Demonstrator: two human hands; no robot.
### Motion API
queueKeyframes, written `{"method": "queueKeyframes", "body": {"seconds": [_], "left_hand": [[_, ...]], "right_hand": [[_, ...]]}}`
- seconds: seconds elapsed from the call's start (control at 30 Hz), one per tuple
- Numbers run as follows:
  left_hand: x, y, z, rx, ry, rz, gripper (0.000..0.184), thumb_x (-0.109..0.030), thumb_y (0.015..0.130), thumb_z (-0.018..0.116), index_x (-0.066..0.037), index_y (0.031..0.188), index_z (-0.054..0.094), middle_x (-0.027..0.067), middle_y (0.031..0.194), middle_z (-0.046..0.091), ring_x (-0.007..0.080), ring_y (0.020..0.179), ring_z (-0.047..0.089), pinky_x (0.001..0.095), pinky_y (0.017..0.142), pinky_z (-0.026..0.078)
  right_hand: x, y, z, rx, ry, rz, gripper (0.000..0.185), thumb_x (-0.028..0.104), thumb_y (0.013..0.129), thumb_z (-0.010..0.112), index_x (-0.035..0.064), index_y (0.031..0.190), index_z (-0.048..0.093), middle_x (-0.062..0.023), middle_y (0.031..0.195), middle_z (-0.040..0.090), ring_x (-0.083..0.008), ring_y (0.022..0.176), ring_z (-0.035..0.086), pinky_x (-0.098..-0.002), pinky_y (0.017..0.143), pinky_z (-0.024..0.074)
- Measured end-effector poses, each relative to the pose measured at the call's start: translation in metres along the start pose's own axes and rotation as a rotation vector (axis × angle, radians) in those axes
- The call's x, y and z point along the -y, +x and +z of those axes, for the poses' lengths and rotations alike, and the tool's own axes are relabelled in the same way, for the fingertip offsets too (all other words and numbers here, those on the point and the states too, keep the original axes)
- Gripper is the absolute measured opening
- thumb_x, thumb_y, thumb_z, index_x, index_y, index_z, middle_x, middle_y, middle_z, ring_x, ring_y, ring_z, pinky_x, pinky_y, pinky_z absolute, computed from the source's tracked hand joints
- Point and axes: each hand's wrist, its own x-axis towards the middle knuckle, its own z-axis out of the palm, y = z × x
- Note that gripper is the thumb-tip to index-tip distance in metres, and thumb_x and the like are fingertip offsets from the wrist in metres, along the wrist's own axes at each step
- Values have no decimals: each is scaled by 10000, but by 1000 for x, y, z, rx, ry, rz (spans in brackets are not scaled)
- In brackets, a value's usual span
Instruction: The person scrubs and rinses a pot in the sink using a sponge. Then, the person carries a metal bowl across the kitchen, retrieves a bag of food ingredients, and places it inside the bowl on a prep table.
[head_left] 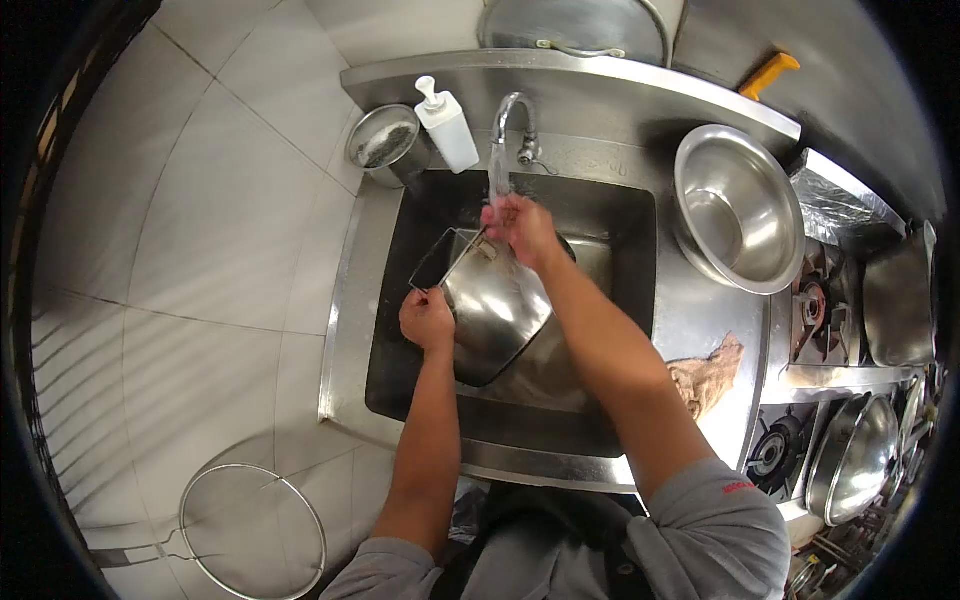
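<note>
A shiny rectangular steel container (497, 305) is tilted inside the dark sink (520, 425), its thin-edged mouth turned toward the left. My left hand (428, 320) is closed on the lower end of its rim. At the upper end of the rim, my right hand (522, 232) is closed with bent fingers, in the running water. That water falls from the curved faucet (513, 103) straight above. Whether my right hand also holds something small is hidden by the fingers and the water.
Left of the faucet stand a white pump bottle (448, 130) and a steel pot (385, 145). A big steel bowl (738, 210) and a brown cloth (705, 375) lie on the right counter, beside gas burners (770, 450). A round wire strainer (322, 530) hangs at lower left.
</note>
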Motion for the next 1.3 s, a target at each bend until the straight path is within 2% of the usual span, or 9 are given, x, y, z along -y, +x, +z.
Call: {"method": "queueKeyframes", "body": {"seconds": [0.03,0.23,0.43,0.63,0.73,0.83,0.93,1.03,1.3], "left_hand": [[-2,1,0,-21,5,14,251,-240,704,579,-8,612,553,137,581,569,292,534,548,405,528,392],[-13,-7,0,-35,-56,52,248,-230,683,593,-26,578,500,153,584,560,350,537,536,420,512,398],[4,-28,-4,-58,-96,11,229,-212,707,605,-27,599,524,146,593,572,323,537,547,409,519,397],[28,-53,-12,13,-298,-52,208,-215,774,611,-24,695,583,73,662,601,171,622,519,323,596,388],[40,-42,-43,616,-317,-94,246,-286,811,622,-73,928,660,80,862,665,230,787,629,346,663,445],[43,-12,-84,1068,-1295,-372,448,-323,825,601,-64,1190,569,113,1072,619,217,940,583,324,810,431],[2,39,-69,1025,-784,-397,560,-364,907,468,-55,1367,384,132,1195,567,250,1021,575,372,858,448],[-52,57,-3,1143,-500,-514,441,-338,870,556,-35,1189,526,135,1064,606,270,864,616,381,702,493],[-75,4,99,833,-297,-399,241,-170,868,588,53,958,581,159,882,621,258,744,616,417,565,473]], "right_hand": [[5,12,5,-15,249,175,259,136,925,444,-27,1095,553,-151,970,617,-264,892,626,-355,797,500],[22,6,-3,190,-245,210,349,218,959,376,-35,1129,546,-171,971,621,-300,907,608,-428,815,492],[-27,-75,-11,71,-1409,-749,438,312,972,335,86,1332,441,-123,1362,457,-306,1258,425,-449,1049,298],[-32,-18,-41,4,-1472,-266,605,397,983,240,-32,1409,245,-206,1472,262,-362,1358,263,-476,1095,237],[-29,-3,-49,146,-1424,-235,629,454,973,249,11,1420,267,-184,1490,234,-357,1380,210,-449,1119,205],[-31,-8,-49,191,-1312,-246,683,538,944,286,40,1411,317,-175,1488,247,-370,1384,186,-456,1124,185],[-30,-28,-31,81,-1368,-82,802,657,876,360,85,1433,296,-127,1512,216,-296,1408,152,-417,1136,148],[-6,-66,-5,-114,-1566,54,847,700,833,399,107,1431,311,-121,1507,237,-287,1408,163,-451,1125,157],[-28,-114,-43,33,-1328,-317,725,580,877,450,112,1420,341,-150,1498,245,-306,1406,162,-451,1129,115]]}}
